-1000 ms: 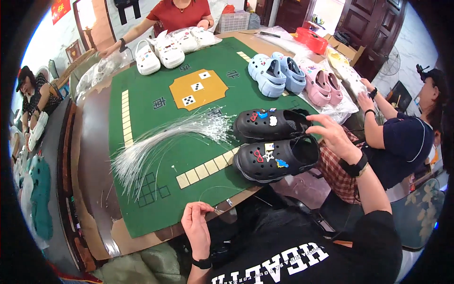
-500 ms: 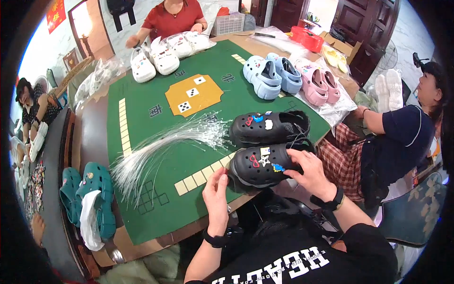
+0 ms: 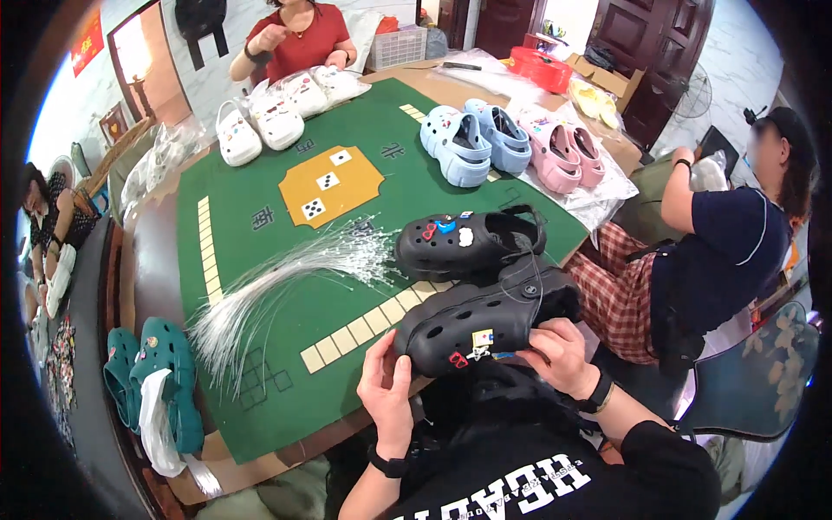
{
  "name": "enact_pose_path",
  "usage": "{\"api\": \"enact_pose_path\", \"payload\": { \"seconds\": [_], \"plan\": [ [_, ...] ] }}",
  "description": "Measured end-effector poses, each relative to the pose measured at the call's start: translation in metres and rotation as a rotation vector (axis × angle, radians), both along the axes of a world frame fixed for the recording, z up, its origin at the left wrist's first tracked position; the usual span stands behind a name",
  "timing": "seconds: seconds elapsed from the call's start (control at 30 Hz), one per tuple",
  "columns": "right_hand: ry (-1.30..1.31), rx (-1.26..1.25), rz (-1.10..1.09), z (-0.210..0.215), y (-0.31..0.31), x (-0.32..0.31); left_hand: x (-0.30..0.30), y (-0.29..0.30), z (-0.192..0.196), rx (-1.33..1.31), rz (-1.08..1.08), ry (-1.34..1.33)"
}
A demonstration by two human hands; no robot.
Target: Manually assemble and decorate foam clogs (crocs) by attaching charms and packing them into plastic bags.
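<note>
Between my hands is the nearer black clog point(image 3: 464, 316), tipped onto its side so that its charms, among them a red one and a yellow-and-white one, face me. My left hand point(image 3: 386, 399) grips its toe, thumb on the front. With my right hand point(image 3: 562, 360) I hold the upper beside the charms; some fingertips are hidden there. A thin dark loop hangs over the clog's strap. Just beyond lies the second black clog point(image 3: 459, 243), upright, with red, blue and white charms. A bundle of thin clear plastic ties point(image 3: 286, 282) fans out to its left.
Light blue clogs point(image 3: 459, 147) and pink clogs point(image 3: 555, 156) stand at the far right of the green mat point(image 3: 347, 251). White clogs point(image 3: 277, 126) lie by a person in red. Green clogs point(image 3: 169, 381) sit at the left edge. Another person point(image 3: 737, 225) sits at right.
The near clog has been lifted and rolled toward me, its charms now lower. My right hand has moved down with it. The person in red has raised a hand.
</note>
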State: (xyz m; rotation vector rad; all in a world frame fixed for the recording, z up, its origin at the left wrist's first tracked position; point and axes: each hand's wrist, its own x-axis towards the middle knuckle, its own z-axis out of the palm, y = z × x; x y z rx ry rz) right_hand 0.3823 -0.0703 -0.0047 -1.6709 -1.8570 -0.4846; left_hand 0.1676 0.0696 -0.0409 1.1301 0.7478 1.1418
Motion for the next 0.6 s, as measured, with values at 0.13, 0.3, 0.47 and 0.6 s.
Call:
{"api": "enact_pose_path", "payload": {
  "seconds": [0.13,0.3,0.47,0.6],
  "plan": [
    [-0.056,0.018,0.039,-0.008,-0.001,-0.003,-0.005,0.001,-0.011,0.070,0.040,0.032],
    [-0.104,0.007,0.088,-0.006,0.002,-0.007,-0.006,0.002,-0.021,0.055,0.059,0.045],
    [0.108,-0.120,0.017,0.014,0.020,-0.020,-0.006,0.019,-0.018,-0.011,0.011,0.080],
    [0.390,-0.355,0.024,0.052,0.046,-0.012,-0.003,0.020,-0.019,-0.049,0.019,-0.014]
  ]
}}
